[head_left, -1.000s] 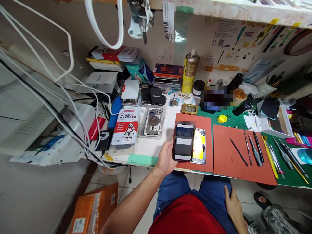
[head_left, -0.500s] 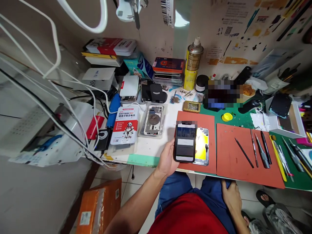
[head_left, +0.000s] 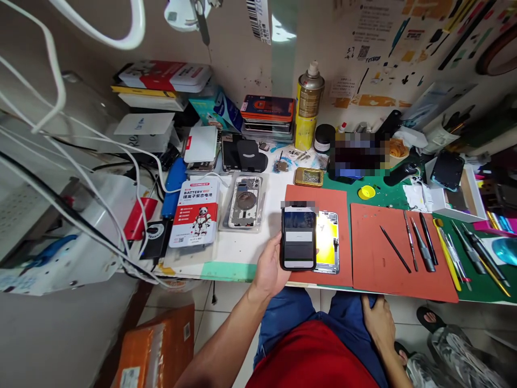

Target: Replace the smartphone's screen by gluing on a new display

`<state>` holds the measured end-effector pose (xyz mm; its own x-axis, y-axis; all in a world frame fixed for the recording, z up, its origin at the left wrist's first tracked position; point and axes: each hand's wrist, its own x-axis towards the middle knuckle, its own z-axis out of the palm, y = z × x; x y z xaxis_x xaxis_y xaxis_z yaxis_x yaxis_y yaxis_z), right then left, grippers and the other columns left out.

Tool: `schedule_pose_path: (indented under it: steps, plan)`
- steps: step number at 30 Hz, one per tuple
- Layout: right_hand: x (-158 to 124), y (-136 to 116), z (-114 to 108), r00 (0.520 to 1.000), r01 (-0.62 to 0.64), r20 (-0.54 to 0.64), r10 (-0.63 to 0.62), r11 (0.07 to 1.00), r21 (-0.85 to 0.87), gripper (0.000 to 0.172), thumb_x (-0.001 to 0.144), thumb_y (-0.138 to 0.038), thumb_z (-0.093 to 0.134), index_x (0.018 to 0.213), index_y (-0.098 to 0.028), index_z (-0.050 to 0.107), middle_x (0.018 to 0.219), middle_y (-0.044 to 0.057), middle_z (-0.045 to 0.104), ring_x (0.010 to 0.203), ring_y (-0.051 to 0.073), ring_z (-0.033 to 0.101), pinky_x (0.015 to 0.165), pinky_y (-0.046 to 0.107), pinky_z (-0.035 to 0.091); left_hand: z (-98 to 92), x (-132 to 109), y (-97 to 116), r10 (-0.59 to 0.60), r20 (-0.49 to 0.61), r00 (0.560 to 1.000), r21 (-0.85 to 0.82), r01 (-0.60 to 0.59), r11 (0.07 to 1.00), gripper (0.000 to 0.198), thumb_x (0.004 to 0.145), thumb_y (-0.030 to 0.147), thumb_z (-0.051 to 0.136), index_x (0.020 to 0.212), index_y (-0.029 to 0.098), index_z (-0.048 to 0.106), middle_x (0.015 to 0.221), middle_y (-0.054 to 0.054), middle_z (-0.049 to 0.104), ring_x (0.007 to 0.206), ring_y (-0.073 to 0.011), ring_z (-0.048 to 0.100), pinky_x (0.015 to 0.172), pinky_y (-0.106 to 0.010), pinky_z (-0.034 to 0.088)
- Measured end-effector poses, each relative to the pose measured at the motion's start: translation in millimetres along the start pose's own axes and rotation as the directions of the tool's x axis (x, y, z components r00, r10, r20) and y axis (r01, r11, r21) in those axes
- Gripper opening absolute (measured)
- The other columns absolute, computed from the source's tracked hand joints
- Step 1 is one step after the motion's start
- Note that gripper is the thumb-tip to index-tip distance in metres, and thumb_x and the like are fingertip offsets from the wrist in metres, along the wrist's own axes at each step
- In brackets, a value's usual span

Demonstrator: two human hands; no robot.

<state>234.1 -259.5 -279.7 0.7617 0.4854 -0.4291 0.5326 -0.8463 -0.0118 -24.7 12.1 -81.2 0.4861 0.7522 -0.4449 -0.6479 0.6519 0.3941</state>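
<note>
My left hand (head_left: 270,267) grips a black smartphone (head_left: 299,238) by its left edge, screen lit and facing up, held just above the front of the bench. Under and right of it an opened phone body (head_left: 328,241) with a yellow inside lies on a red mat (head_left: 319,199). My right hand (head_left: 377,322) rests flat on my right thigh below the bench edge, fingers spread on the blue jeans, holding nothing.
A second red mat (head_left: 379,269) carries several pry tools (head_left: 416,248). A phone rear housing (head_left: 243,200) and a battery box (head_left: 195,211) lie left. A spray can (head_left: 307,112), stacked boxes (head_left: 165,89) and white cables (head_left: 100,156) crowd the back and left. An orange carton (head_left: 155,347) sits on the floor.
The view has drifted slightly, shifting the bench leftward in frame. My right hand slid a little up my thigh toward the bench edge. The left hand still holds the phone in place.
</note>
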Motion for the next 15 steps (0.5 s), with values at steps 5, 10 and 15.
schedule_pose_path:
  steps: [5,10,15]
  plan:
    - [0.5,-1.6,-1.4,1.0,0.012,-0.006,-0.012,1.0,-0.024,0.078,0.104,-0.069,0.022,0.142,-0.008,0.052,0.131,0.029,0.066,0.118,0.042,0.071,0.1,0.051,0.053,0.7,-0.6,-1.1,0.004,-0.002,1.0,0.008,-0.004,1.0,0.038,0.101,0.04,0.062,0.126,0.016,0.076,0.118,-0.01,0.083,0.126,-0.0347,0.072,0.114,-0.053,0.052]
    - [0.7,-2.7,-2.2,1.0,0.016,-0.007,-0.016,0.999,-0.031,0.077,0.104,-0.07,0.022,0.142,-0.01,0.052,0.133,0.028,0.066,0.118,0.041,0.071,0.098,0.05,0.054,0.8,0.1,-2.3,0.019,0.013,1.0,-0.007,-0.019,1.0,0.041,0.101,0.039,0.062,0.132,0.015,0.074,0.12,-0.01,0.082,0.128,-0.0343,0.072,0.116,-0.051,0.051]
    - [0.3,-4.0,-3.1,1.0,0.016,-0.008,-0.016,0.999,-0.036,0.076,0.104,-0.07,0.022,0.141,-0.011,0.052,0.134,0.028,0.066,0.116,0.04,0.073,0.097,0.05,0.055,3.1,-1.0,-1.2,0.005,0.017,1.0,-0.006,-0.005,1.0,0.043,0.102,0.038,0.061,0.136,0.016,0.072,0.123,-0.01,0.082,0.129,-0.0341,0.071,0.116,-0.05,0.051]
